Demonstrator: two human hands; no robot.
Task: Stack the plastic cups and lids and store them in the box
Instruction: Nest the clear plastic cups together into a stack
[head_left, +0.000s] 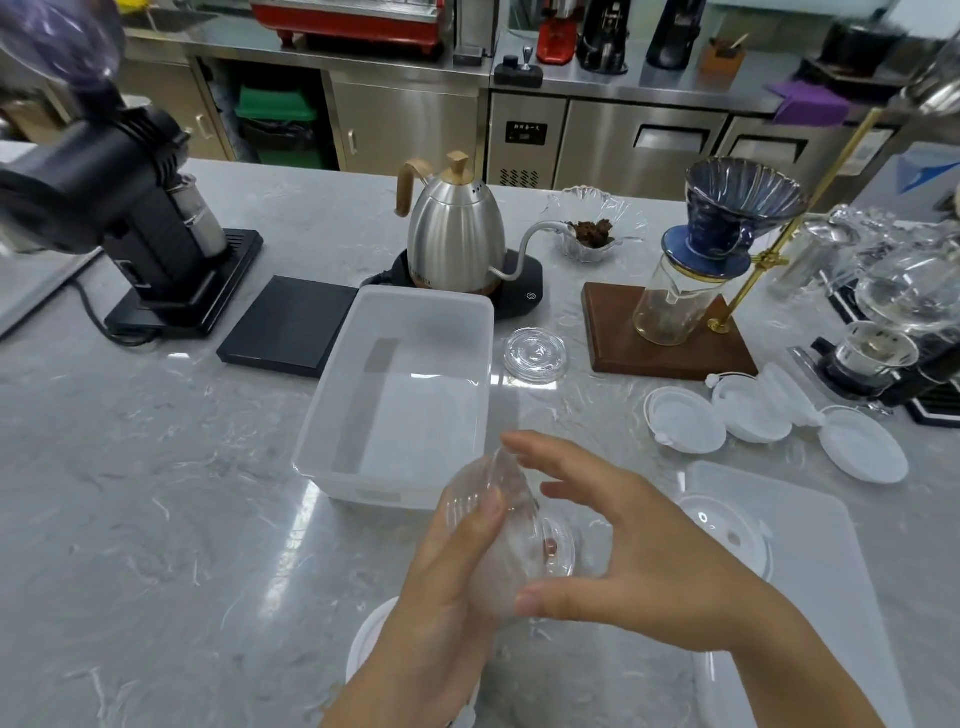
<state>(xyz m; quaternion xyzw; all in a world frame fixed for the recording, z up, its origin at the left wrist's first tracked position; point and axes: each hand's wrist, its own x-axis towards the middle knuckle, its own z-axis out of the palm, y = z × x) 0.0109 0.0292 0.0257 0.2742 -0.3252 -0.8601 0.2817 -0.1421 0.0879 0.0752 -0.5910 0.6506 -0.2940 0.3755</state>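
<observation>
My left hand (441, 597) grips a stack of clear plastic cups (506, 525) lying on its side just in front of the translucent white box (332, 415), which has nothing inside. My right hand (623, 551) curls around the stack's rim end, fingers spread, thumb under it. A clear lid (535, 354) lies right of the box. Three white lids (684, 422) (753, 410) (865, 444) lie further right. The box's flat cover (810, 571) rests at the right with a clear lid (727, 525) on it. A white lid (366, 644) peeks out under my left wrist.
Behind the box stand a steel gooseneck kettle (454, 234), a black scale (291, 325) and a black grinder (130, 208). A pour-over stand with blue dripper (727, 228) on a wooden base sits at the right, with glassware (893, 291) beyond it.
</observation>
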